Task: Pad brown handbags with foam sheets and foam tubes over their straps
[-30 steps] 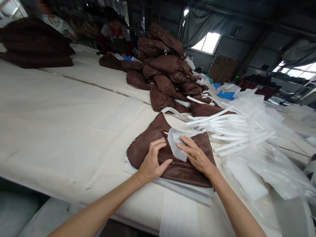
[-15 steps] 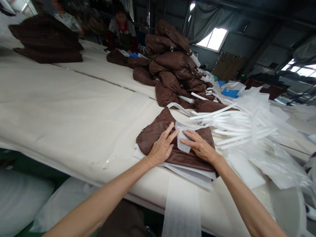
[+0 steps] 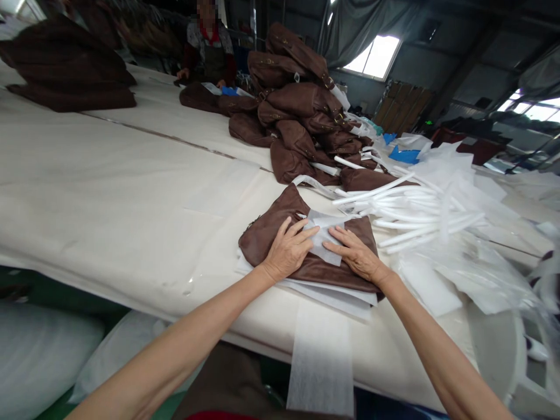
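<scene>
A brown leather handbag (image 3: 262, 230) lies flat before me on white paper sheets (image 3: 332, 298). Across its upper middle rests a piece of thin white tissue paper (image 3: 329, 252). My left hand (image 3: 289, 248) presses flat on the bag, its fingertips at the tissue's left side. On the other side, my right hand (image 3: 356, 254) lies with fingers spread, fingertips on the tissue's right part. Neither hand grips anything. A white wrapped strap (image 3: 312, 184) loops behind the bag's top edge.
Brown bags (image 3: 301, 105) are heaped at the back. White foam tubes (image 3: 406, 213) and clear plastic sheets (image 3: 476, 280) lie to the right. A stack of brown pieces (image 3: 70, 70) sits far left. Behind the table stands a person (image 3: 212, 52). A paper strip (image 3: 321, 361) hangs over the front edge.
The tissue now lies wider and flatter across the bag. My left hand has its fingers more to the right, and my hands remain on the bag. The view has shifted slightly.
</scene>
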A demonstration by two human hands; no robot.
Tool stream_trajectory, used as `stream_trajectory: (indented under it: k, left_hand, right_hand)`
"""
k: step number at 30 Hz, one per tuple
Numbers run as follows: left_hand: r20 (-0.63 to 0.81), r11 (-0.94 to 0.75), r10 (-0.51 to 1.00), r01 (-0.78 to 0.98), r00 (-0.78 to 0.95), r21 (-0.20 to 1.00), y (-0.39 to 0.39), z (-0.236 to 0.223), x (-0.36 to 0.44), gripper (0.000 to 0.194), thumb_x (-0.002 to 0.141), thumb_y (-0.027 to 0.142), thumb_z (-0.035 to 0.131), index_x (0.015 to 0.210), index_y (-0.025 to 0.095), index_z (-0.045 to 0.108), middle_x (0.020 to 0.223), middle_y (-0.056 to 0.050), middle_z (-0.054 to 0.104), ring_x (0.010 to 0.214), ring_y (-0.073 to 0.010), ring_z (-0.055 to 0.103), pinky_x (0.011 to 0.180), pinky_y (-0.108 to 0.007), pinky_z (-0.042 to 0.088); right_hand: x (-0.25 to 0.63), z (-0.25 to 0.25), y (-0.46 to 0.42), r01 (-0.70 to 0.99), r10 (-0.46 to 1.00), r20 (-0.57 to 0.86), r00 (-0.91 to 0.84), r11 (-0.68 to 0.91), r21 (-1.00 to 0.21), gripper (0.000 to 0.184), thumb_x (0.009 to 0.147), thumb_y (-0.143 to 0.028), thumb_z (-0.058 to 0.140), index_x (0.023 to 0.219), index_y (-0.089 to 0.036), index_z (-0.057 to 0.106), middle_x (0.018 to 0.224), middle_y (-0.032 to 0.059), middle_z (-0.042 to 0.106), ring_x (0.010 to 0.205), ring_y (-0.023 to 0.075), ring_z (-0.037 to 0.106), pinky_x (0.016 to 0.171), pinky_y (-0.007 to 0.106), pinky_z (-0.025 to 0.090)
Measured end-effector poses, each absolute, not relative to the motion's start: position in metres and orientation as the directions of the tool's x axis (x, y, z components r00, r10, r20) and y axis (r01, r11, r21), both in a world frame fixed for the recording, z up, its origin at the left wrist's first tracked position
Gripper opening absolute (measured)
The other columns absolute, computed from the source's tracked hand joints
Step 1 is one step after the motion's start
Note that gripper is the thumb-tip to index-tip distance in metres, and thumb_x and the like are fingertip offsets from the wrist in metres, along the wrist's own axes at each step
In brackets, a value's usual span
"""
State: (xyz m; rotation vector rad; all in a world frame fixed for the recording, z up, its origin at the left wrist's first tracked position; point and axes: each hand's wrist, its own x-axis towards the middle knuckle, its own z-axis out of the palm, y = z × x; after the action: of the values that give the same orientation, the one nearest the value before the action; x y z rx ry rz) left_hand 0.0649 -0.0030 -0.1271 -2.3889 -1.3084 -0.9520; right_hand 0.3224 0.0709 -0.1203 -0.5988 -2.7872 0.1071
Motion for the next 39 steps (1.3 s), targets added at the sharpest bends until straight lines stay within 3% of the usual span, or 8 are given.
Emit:
stream_trajectory:
  k: [5,11,17,22,25,30,35,39]
  left_hand:
    - [0.414,-0.681,0.701,0.718,0.581,0.146,-0.009,-0.123,0.059,0.035,0.100,0.025,0.041,0.131,0.021,0.058,0.140,-0.007,0.057,0.135,-0.0239,0.046,0.118,-0.052,0.026]
    - [0.276,-0.679,0.727,0.720,0.629,0.147,-0.014,-0.119,0.057,0.042,0.101,0.033,0.040,0.141,0.027,0.051,0.153,-0.006,0.043,0.144,-0.0264,0.031,0.120,-0.054,0.013]
    - [0.189,-0.666,0.746,0.720,0.638,0.195,-0.010,-0.115,0.059,0.045,0.101,0.040,0.038,0.144,0.026,0.046,0.156,-0.007,0.037,0.147,-0.0270,0.026,0.119,-0.055,0.009]
    - [0.060,-0.738,0.665,0.642,0.745,0.206,-0.010,-0.104,0.051,0.082,0.085,0.057,0.061,0.152,0.022,0.029,0.161,-0.016,0.020,0.149,-0.0379,0.011,0.115,-0.066,0.004]
    - [-0.020,-0.786,0.605,0.601,0.796,0.141,-0.012,-0.096,0.046,0.102,0.073,0.043,0.074,0.155,0.020,0.018,0.162,-0.020,0.012,0.148,-0.0425,0.006,0.112,-0.071,0.007]
    - [-0.029,-0.801,0.596,0.597,0.802,0.049,-0.026,-0.093,0.050,0.108,0.063,0.018,0.070,0.155,0.021,0.014,0.161,-0.021,0.013,0.147,-0.0452,0.009,0.110,-0.072,0.017]
    - [0.017,-0.777,0.628,0.628,0.778,-0.041,-0.039,-0.107,0.052,0.097,0.068,0.003,0.058,0.154,0.022,0.019,0.160,-0.021,0.018,0.147,-0.0428,0.016,0.112,-0.065,0.024]
    - [-0.017,-0.785,0.619,0.618,0.785,-0.042,-0.029,-0.099,0.050,0.083,0.074,0.003,0.054,0.151,0.017,0.026,0.154,-0.020,0.035,0.142,-0.0355,0.033,0.111,-0.049,0.035]
  right_hand:
    - [0.325,-0.108,0.056,0.452,0.490,0.164,-0.856,0.864,-0.219,0.045,0.097,-0.015,0.044,0.137,-0.031,0.056,0.152,0.0079,0.042,0.144,0.0293,0.032,0.115,0.061,0.027]
    - [0.350,-0.085,-0.043,0.427,0.599,0.395,-0.696,0.788,-0.443,0.044,0.096,-0.014,0.042,0.136,-0.025,0.056,0.135,0.0101,0.059,0.126,0.0209,0.056,0.107,0.041,0.046]
    - [0.372,-0.131,-0.155,0.487,0.499,-0.008,-0.867,0.842,-0.234,0.084,0.076,-0.011,0.051,0.155,-0.016,0.023,0.159,0.0137,0.025,0.148,0.0334,0.018,0.116,0.064,0.024]
    - [0.362,-0.165,-0.156,0.509,0.531,0.154,-0.833,0.845,-0.162,0.080,0.078,-0.002,0.042,0.155,-0.019,0.026,0.157,0.0136,0.032,0.148,0.0305,0.020,0.115,0.065,0.023]
    - [0.354,-0.167,-0.150,0.441,0.477,0.232,-0.848,0.877,-0.190,0.066,0.089,-0.006,0.038,0.153,-0.021,0.031,0.153,0.0123,0.039,0.146,0.0273,0.026,0.116,0.060,0.025]
    - [0.351,-0.163,-0.151,0.420,0.482,0.297,-0.824,0.872,-0.250,0.053,0.098,-0.021,0.035,0.151,-0.019,0.035,0.148,0.0132,0.046,0.144,0.0267,0.031,0.117,0.058,0.026]
    - [0.350,-0.160,-0.153,0.421,0.506,0.335,-0.795,0.858,-0.295,0.052,0.100,-0.022,0.032,0.151,-0.018,0.034,0.147,0.0132,0.047,0.144,0.0243,0.032,0.118,0.055,0.025]
    - [0.340,-0.157,-0.153,0.400,0.492,0.356,-0.794,0.865,-0.302,0.053,0.099,-0.018,0.035,0.151,-0.016,0.033,0.145,0.0146,0.049,0.144,0.0241,0.031,0.117,0.055,0.026]
